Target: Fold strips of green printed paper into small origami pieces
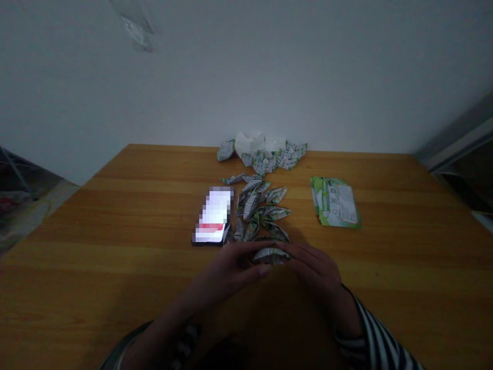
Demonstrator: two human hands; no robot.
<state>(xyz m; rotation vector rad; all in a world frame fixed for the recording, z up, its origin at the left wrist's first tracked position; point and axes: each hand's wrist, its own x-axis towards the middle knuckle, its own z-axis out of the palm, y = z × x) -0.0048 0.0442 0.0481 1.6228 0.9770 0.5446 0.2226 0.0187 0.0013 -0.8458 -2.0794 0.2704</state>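
Observation:
A folded printed paper piece [271, 254], pale with dark print and pointed at its end, lies between my hands near the front of the pile. My left hand [236, 264] curls round its left side, thumb in front and fingers behind. From the right, my right hand [318, 264] closes on its other end, its fingertips partly hidden. Just beyond them, several leaf-shaped folded paper pieces [252, 205] with green and grey print lie in a loose heap. A lit phone [213, 213] lies left of that heap, its screen blurred out.
Green printed packets [337, 203] lie flat to the right on the wooden table [400, 236]. Crumpled printed papers [265, 160] and white tissue [249, 144] sit at the back edge against the white wall [269, 72].

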